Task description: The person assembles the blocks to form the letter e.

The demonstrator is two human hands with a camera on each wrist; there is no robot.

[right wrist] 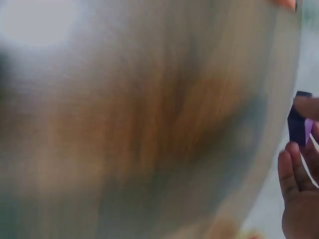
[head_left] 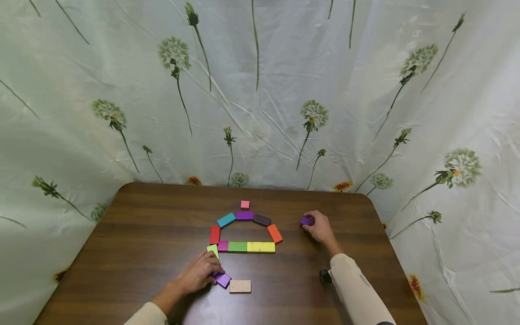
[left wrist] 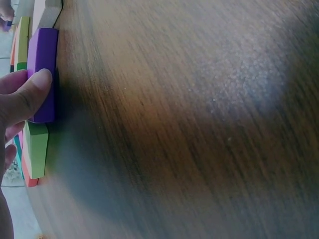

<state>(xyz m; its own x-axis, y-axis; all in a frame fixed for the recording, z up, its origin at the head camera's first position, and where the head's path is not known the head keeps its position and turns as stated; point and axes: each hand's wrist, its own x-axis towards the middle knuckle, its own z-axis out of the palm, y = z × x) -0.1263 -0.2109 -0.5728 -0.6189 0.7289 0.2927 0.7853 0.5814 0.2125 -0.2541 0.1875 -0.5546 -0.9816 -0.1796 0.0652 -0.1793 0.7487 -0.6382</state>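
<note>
My left hand (head_left: pixel 199 272) grips a purple block (head_left: pixel 222 280) flat on the table at the near left; in the left wrist view its thumb presses the block's long side. A lime green block (head_left: pixel 213 250) lies just beyond these fingers, partly hidden by them. Touching or close to the purple block's right end is a tan block (head_left: pixel 240 286). Off to the right, my right hand (head_left: pixel 321 229) pinches a small purple block (head_left: pixel 306 220) between thumb and fingers. That block also shows in the right wrist view (right wrist: pixel 297 127), at the right edge.
Mid-table, a red block (head_left: pixel 215 235), teal (head_left: pixel 226 220), purple (head_left: pixel 244 215), dark (head_left: pixel 262 220) and orange block (head_left: pixel 275 233) arch over a row of magenta (head_left: pixel 223 246), green (head_left: pixel 237 247) and yellow (head_left: pixel 261 247). A pink block (head_left: pixel 245 205) sits behind; a flowered curtain (head_left: pixel 268 113) hangs beyond.
</note>
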